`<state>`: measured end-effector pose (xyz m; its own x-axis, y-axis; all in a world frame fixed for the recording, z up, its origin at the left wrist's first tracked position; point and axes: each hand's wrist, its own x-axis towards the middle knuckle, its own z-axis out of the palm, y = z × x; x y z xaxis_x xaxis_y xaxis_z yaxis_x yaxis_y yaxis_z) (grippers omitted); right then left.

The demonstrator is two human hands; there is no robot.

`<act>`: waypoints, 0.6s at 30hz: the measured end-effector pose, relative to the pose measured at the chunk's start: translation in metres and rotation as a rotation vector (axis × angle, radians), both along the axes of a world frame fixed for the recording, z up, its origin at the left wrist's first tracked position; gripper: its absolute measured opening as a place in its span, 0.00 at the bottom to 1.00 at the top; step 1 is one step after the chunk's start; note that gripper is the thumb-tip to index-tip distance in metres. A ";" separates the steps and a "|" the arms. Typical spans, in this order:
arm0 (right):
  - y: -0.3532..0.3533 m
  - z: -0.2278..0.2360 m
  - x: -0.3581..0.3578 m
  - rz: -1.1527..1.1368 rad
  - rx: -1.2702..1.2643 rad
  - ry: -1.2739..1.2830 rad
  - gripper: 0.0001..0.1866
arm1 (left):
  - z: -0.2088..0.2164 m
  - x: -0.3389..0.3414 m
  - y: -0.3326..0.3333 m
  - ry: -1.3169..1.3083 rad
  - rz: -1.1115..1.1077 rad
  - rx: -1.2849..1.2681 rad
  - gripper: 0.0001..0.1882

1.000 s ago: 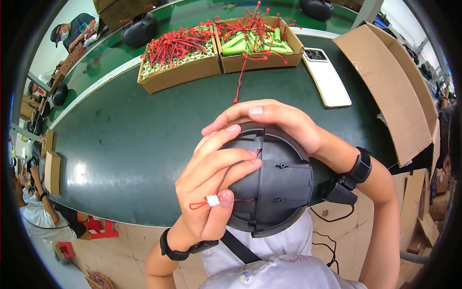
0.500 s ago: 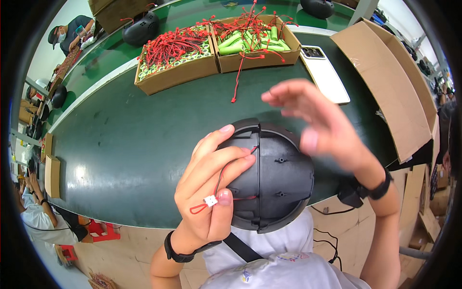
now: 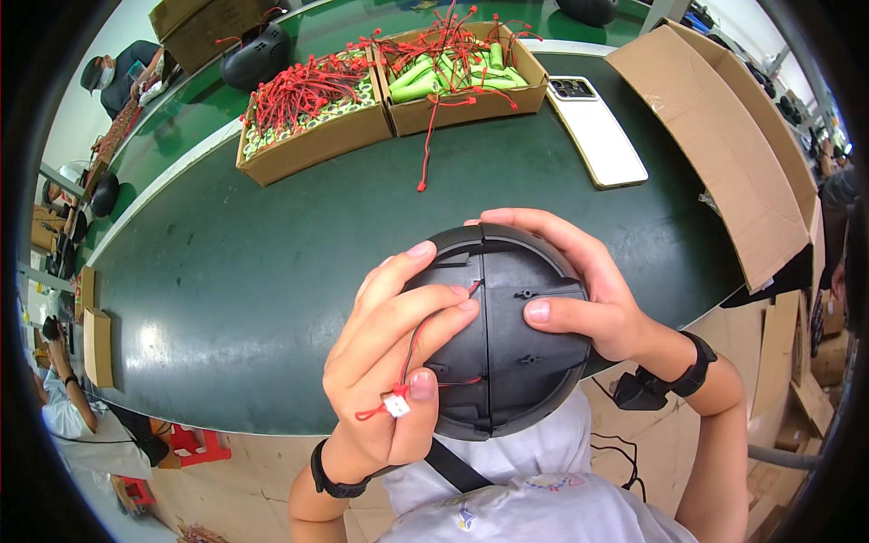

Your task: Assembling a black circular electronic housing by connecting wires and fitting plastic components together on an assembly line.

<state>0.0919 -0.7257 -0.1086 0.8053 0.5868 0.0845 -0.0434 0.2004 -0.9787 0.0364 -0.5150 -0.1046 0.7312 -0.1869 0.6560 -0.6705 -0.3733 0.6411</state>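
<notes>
A round black plastic housing, split by a straight seam, is held between both hands near the table's front edge. My left hand grips its left side, fingers lying over the inside face. A thin red-and-black wire ends in a white connector by my left thumb. Wire also runs into the seam at two spots. My right hand is closed round the right edge, its thumb pressing the inside face beside small screw posts and its fingers around the far rim.
Two cardboard boxes of green battery cells with red leads stand at the back of the dark green table. A white phone lies right of them. A large open carton is at the right. Other people sit along the left.
My right hand has come down from above the table and taken hold of the housing's right side. The left hand keeps its grip, and the view has shifted slightly.
</notes>
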 end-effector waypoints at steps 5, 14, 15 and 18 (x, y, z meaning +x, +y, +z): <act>0.005 -0.002 0.000 -0.038 0.088 -0.021 0.35 | 0.004 0.002 0.001 0.024 -0.012 0.028 0.21; 0.006 0.010 -0.003 0.001 -0.089 0.032 0.41 | 0.007 0.004 0.002 0.031 -0.014 0.058 0.21; 0.005 0.008 -0.002 0.003 -0.090 0.017 0.42 | 0.007 0.004 0.001 0.026 -0.017 0.073 0.21; 0.006 0.001 0.001 -0.005 -0.080 -0.061 0.42 | 0.005 0.003 0.002 0.038 -0.031 0.045 0.21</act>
<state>0.0931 -0.7198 -0.1076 0.8030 0.5897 0.0863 0.0175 0.1214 -0.9925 0.0397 -0.5132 -0.0993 0.7492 -0.2387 0.6179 -0.6574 -0.3821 0.6495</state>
